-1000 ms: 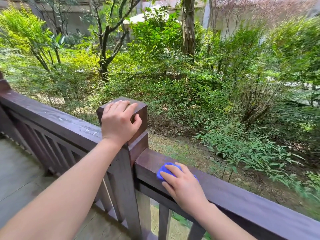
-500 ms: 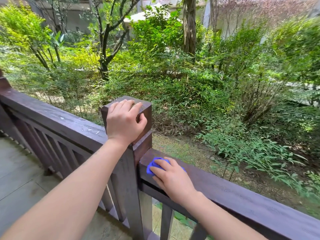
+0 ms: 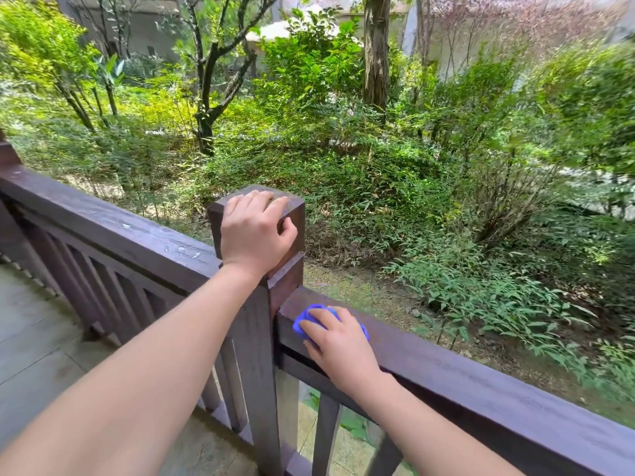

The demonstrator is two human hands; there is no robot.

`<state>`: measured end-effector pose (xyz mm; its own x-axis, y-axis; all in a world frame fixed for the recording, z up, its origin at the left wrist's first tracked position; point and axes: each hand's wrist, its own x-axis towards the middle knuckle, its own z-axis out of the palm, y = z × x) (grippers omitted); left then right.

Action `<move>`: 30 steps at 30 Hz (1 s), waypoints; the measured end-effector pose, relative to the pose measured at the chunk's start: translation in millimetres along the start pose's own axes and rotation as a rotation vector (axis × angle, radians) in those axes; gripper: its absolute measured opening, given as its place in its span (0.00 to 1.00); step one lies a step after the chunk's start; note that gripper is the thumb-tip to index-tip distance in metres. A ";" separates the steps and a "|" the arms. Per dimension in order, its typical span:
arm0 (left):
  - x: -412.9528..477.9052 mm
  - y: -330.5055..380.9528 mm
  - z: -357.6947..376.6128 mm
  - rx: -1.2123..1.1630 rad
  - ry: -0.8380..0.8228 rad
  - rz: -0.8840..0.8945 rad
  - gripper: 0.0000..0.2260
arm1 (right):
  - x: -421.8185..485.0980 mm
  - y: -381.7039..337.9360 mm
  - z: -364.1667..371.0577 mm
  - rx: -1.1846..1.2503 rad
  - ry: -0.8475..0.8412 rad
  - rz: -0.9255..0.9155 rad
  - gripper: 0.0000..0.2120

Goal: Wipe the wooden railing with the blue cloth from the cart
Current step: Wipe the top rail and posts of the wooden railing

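A dark brown wooden railing [image 3: 481,379] runs from the far left to the lower right, split by a square post [image 3: 292,214]. My right hand [image 3: 340,341] presses a bunched blue cloth [image 3: 304,321] flat on the top rail, just right of the post. Only the cloth's left and right edges show around my fingers. My left hand [image 3: 256,231] rests on top of the post, fingers curled over its cap, holding no cloth.
The left rail section [image 3: 113,228] has pale specks on its top. Vertical balusters [image 3: 103,286] stand under both rails. A grey paved deck [image 3: 34,338] lies at lower left. Dense shrubs and trees [image 3: 378,149] fill the ground beyond the railing.
My right hand has slid the blue cloth leftwards along the top rail until it lies close to the post. My left hand has stayed on the post cap.
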<state>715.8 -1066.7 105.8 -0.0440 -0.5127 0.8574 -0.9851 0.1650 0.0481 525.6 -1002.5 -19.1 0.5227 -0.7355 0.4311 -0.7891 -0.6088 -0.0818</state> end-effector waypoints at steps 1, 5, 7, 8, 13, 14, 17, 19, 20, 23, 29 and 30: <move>-0.1 0.8 -1.8 -0.002 -0.024 -0.010 0.11 | -13.1 0.7 -4.6 -0.010 -0.005 -0.027 0.06; 1.5 4.5 -12.7 -0.010 -0.147 -0.037 0.14 | -54.0 0.4 -22.2 -0.016 -0.072 -0.129 0.09; -1.2 6.9 -18.5 -0.013 -0.218 -0.051 0.18 | -58.9 -4.7 -31.4 0.052 -0.153 -0.121 0.10; -4.2 7.7 -21.2 -0.007 -0.243 -0.052 0.20 | -58.0 -6.8 -35.1 0.081 -0.168 -0.108 0.11; -21.6 13.0 -34.7 0.000 -0.324 -0.037 0.26 | -42.8 -7.4 -45.3 0.167 -0.119 -0.048 0.14; -22.1 13.9 -37.5 -0.006 -0.337 -0.038 0.27 | -40.3 -7.8 -46.5 0.177 -0.101 -0.044 0.14; -21.2 17.9 -46.8 -0.028 -0.379 -0.052 0.28 | -33.5 -7.1 -49.1 0.163 -0.076 -0.009 0.13; -24.3 19.8 -55.8 -0.052 -0.383 -0.065 0.27 | -29.7 -6.2 -50.8 0.159 -0.059 0.019 0.13; -28.9 19.7 -61.7 -0.060 -0.371 -0.070 0.27 | -28.2 -5.8 -51.1 0.165 -0.045 0.029 0.13; -54.1 14.0 -82.0 -0.047 -0.298 -0.110 0.26 | -25.4 -9.6 -50.4 0.193 -0.006 0.018 0.12; -116.5 -29.9 -111.4 0.051 -0.349 -0.208 0.26 | -13.1 -50.4 -33.5 0.279 0.003 -0.054 0.12; -124.6 -40.9 -115.3 0.071 -0.363 -0.213 0.26 | -8.3 -60.1 -30.3 0.279 -0.015 -0.076 0.12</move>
<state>780.8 -912.4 56.0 0.1187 -0.7948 0.5951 -0.9870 -0.0290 0.1581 558.9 -950.8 9.4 0.5836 -0.6875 0.4322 -0.6291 -0.7193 -0.2948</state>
